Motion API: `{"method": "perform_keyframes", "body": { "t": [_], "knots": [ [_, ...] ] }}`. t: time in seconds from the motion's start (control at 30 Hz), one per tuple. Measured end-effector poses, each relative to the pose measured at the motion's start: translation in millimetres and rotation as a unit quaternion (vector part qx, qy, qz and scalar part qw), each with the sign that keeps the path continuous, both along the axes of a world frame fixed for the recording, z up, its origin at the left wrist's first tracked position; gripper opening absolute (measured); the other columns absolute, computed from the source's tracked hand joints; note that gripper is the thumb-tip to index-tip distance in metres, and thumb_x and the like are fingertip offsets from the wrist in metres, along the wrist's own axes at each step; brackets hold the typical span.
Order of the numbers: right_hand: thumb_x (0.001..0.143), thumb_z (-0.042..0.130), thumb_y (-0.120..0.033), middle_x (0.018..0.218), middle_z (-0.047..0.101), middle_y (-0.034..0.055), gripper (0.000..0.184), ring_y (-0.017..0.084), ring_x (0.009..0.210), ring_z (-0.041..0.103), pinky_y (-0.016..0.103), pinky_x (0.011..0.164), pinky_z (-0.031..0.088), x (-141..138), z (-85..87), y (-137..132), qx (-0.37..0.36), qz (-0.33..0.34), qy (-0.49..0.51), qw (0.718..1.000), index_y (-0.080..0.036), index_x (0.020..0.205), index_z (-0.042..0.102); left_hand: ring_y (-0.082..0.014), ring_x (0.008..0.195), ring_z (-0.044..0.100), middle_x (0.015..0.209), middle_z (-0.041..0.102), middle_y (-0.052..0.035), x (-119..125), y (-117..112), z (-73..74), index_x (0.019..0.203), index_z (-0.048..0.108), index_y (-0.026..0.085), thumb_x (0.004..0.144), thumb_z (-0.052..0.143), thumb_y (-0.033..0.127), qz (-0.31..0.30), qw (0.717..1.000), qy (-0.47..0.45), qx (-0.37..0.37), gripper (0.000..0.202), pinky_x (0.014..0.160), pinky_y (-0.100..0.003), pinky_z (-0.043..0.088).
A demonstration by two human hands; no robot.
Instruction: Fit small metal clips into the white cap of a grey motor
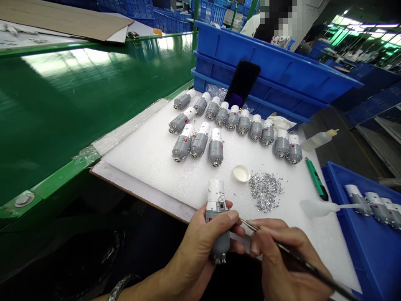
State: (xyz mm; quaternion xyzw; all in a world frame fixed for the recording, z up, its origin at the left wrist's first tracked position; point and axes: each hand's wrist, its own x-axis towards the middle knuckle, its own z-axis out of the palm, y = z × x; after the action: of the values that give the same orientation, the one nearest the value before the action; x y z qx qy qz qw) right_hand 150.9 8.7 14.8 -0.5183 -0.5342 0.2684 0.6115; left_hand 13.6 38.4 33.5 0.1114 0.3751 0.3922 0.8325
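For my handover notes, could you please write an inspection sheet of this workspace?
Surface: white sheet on a board.
Job's things: grey-white model in hand; similar models beyond; loose silvery bits.
Clutter: phone before blue crates; green-handled tool; two nozzle bottles; shallow dish.
Hands: left hand holds the model; right hand grips tweezers, tips near left thumb.
Cables: nothing seen.
Surroundings: green surface at left, blue tray with models at right, person behind the crates.

Held model (216,205) in matt plastic

Left hand (202,240): model (215,205); right hand (286,253): tweezers (249,225)
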Motion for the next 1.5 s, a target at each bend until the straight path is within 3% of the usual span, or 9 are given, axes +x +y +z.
{"method": "perform_keyframes", "body": {
  "t": [0.1, 0.2, 0.27, 0.43, 0.7, 1.03, 1.2, 1.4, 1.5],
  "knots": [
    [0.091, 0.062, -0.020, 0.069, 0.061, -0.0005, 0.012, 0.007, 0.049, 0.053, 0.019, 0.046, 0.046, 7.5, 2.4, 11.4, -0.095, 0.064, 0.133, 0.984, -0.021, 0.081, 0.067, -0.0071, 0.058, 0.057, 0.076, 0.063, 0.0003, -5.7, -0.1, -2.3, 0.103, 0.057, 0.015, 0.087, 0.068, 0.040, -0.033, 0.998, 0.037, 0.048, 0.032, 0.060, -0.018, 0.044],
    [0.090, 0.065, -0.026, 0.053, 0.050, -0.0031, 0.014, 0.006, 0.047, 0.048, 0.016, 0.045, 0.040, 15.3, 9.4, 24.2, -0.161, 0.092, 0.178, 0.966, -0.019, 0.079, 0.070, -0.0093, 0.062, 0.056, 0.078, 0.063, -0.0019, -13.1, -0.1, -4.3, 0.100, 0.057, 0.014, 0.088, 0.064, 0.049, -0.058, 0.993, 0.072, 0.079, 0.037, 0.061, -0.020, 0.044],
    [0.087, 0.069, -0.029, 0.052, 0.049, -0.0030, 0.014, 0.006, 0.046, 0.046, 0.016, 0.044, 0.038, 18.7, 12.4, 31.8, -0.181, 0.088, 0.187, 0.961, -0.019, 0.077, 0.070, -0.0108, 0.064, 0.057, 0.080, 0.063, -0.0035, -17.3, -0.4, -6.0, 0.100, 0.057, 0.014, 0.089, 0.059, 0.053, -0.075, 0.988, 0.090, 0.098, 0.040, 0.062, -0.022, 0.043],
    [0.082, 0.074, -0.033, 0.060, 0.058, -0.0007, 0.017, 0.007, 0.050, 0.046, 0.020, 0.048, 0.040, 27.7, 9.8, 50.6, -0.167, 0.061, 0.123, 0.976, -0.019, 0.075, 0.066, -0.0110, 0.065, 0.057, 0.086, 0.064, -0.0040, -23.3, -1.4, -11.5, 0.103, 0.054, 0.017, 0.091, 0.054, 0.057, -0.110, 0.982, 0.112, 0.105, 0.042, 0.062, -0.024, 0.042],
    [0.075, 0.080, -0.039, 0.054, 0.056, -0.0017, 0.028, 0.010, 0.048, 0.046, 0.022, 0.042, 0.034, 41.1, 6.2, 95.6, -0.198, 0.034, -0.032, 0.979, -0.016, 0.073, 0.065, -0.0112, 0.071, 0.055, 0.096, 0.062, -0.0049, -30.2, 0.2, -11.3, 0.111, 0.047, 0.018, 0.093, 0.054, 0.052, -0.106, 0.978, 0.112, 0.137, 0.039, 0.066, -0.025, 0.047],
    [0.071, 0.080, -0.039, 0.046, 0.052, -0.0039, 0.030, 0.008, 0.042, 0.042, 0.019, 0.039, 0.029, 35.9, 9.8, 116.4, -0.215, 0.033, -0.114, 0.969, -0.018, 0.066, 0.060, -0.0108, 0.069, 0.053, 0.085, 0.061, -0.0024, -34.4, -0.5, -9.3, 0.107, 0.048, 0.019, 0.093, 0.055, 0.051, -0.119, 0.969, 0.145, 0.162, 0.036, 0.069, -0.025, 0.047],
    [0.072, 0.080, -0.042, 0.048, 0.053, -0.0032, 0.032, 0.009, 0.042, 0.044, 0.021, 0.039, 0.033, 38.2, 19.7, 110.6, -0.217, 0.082, -0.077, 0.970, -0.017, 0.068, 0.059, -0.0122, 0.069, 0.054, 0.085, 0.062, -0.0038, -34.2, 1.2, -11.9, 0.109, 0.049, 0.018, 0.087, 0.062, 0.055, -0.094, 0.974, 0.140, 0.149, 0.045, 0.065, -0.025, 0.047],
    [0.084, 0.073, -0.025, 0.079, 0.066, 0.0023, 0.016, 0.008, 0.051, 0.051, 0.020, 0.042, 0.041, 36.8, 35.1, 65.2, -0.147, 0.155, -0.032, 0.977, -0.019, 0.076, 0.060, -0.0076, 0.058, 0.054, 0.079, 0.062, -0.0006, -24.7, 11.3, -1.7, 0.109, 0.052, 0.016, 0.082, 0.073, 0.044, -0.013, 0.994, 0.071, 0.087, 0.045, 0.059, -0.020, 0.045],
    [0.086, 0.070, -0.019, 0.080, 0.067, 0.0025, 0.012, 0.008, 0.054, 0.053, 0.019, 0.046, 0.046, 27.7, 42.6, 45.2, -0.115, 0.169, -0.054, 0.978, -0.020, 0.077, 0.061, -0.0067, 0.056, 0.056, 0.082, 0.065, -0.0011, -17.0, 15.1, 4.5, 0.106, 0.055, 0.016, 0.083, 0.073, 0.037, -0.003, 0.997, 0.025, 0.073, 0.036, 0.058, -0.019, 0.047]
  ]
}}
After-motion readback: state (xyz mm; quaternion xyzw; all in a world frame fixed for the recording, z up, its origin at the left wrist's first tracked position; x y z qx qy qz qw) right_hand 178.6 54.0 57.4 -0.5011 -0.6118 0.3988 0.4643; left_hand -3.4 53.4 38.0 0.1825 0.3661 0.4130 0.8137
